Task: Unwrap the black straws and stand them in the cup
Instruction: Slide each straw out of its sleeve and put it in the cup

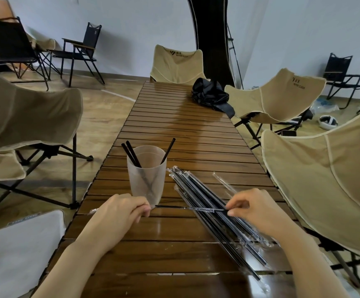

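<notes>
- Hands meet low in the view over a slatted wooden worktop (pixel 174 130), stretching one black straw (pixel 168 207) level between them.
- Left hand (pixel 121 211), at about 8 o'clock from the cup, is clenched on the straw's left end; a twist of clear wrapper (pixel 94 210) pokes out past its knuckles, probably the loose tail of the sleeve.
- Right hand (pixel 254 208), at about 4 o'clock from the cup, pinches the other end between thumb and fingertips. Holding both ends apart like this lets the sleeve slide off along the straw's length.
- Wrapper film seems to cover the right half of the straw, while the left half looks bare; glare makes the exact edge hard to tell.
- Frosted plastic cup (pixel 146 173) stands upright just beyond the held straw, close to the left hand, so a finished straw has a short trip.
- Three bare black straws (pixel 132 154) already stand in the cup, two leaning toward 11 o'clock and one toward 1 o'clock, resting on the rim.
- Wrapped straws (pixel 207 203) lie in a bundle just right of the cup, running from 12 o'clock down to 5 o'clock and passing under the right hand, within easy reach.
- One empty clear wrapper (pixel 224 182) lies beside the bundle, set aside at 2 o'clock from the right hand.
- Folding camp chairs (pixel 316 183) surround the worktop, and a crumpled black bag (pixel 211 94) sits at its far end, toward 12 o'clock.
</notes>
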Motion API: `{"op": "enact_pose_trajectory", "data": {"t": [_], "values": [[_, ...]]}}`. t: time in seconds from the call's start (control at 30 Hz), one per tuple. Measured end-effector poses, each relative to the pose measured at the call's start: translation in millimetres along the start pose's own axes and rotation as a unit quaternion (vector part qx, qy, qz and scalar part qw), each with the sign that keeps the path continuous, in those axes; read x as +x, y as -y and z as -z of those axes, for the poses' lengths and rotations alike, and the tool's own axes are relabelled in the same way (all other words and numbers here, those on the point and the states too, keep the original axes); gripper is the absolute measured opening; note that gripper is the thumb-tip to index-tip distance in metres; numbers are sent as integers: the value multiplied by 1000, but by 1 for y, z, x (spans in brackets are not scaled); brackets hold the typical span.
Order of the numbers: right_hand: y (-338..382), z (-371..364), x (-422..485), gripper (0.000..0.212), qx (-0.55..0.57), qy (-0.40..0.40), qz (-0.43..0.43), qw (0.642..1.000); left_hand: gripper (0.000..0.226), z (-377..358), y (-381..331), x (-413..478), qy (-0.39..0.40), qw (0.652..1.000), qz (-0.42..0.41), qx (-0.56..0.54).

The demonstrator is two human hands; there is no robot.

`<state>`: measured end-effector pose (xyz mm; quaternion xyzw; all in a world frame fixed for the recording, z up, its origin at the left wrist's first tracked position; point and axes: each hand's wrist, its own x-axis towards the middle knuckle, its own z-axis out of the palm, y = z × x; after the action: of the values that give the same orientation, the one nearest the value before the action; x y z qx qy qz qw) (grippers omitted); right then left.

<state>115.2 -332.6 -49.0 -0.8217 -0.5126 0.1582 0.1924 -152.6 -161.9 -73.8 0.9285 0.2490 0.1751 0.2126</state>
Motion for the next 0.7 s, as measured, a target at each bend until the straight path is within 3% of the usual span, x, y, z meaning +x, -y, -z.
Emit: {"op": "enact_pose_trajectory", "data": {"t": [0.2, 0.3, 0.37, 0.43, 0.53, 0.7], "values": [[-8, 7, -3, 17, 31, -2, 7, 999, 22, 5, 1, 0, -5, 1000, 14, 9], [-3, 4, -5, 5, 53, 31, 21, 998, 21, 5, 1, 2, 19, 999, 21, -20], [4, -7, 0, 29, 35, 76, 15, 996, 22, 4, 0, 3, 21, 999, 17, -21], [9, -17, 6, 38, -4, 122, 15, 992, 22, 2, -1, 3, 14, 1000, 9, -22], [13, -29, 10, 34, -26, 157, 21, 987, 21, 1, -2, 2, -2, 1000, 0, -22], [12, -25, 9, 19, -9, 141, -9, 990, 21, -4, 1, 0, 0, 1000, 13, -9]]}}
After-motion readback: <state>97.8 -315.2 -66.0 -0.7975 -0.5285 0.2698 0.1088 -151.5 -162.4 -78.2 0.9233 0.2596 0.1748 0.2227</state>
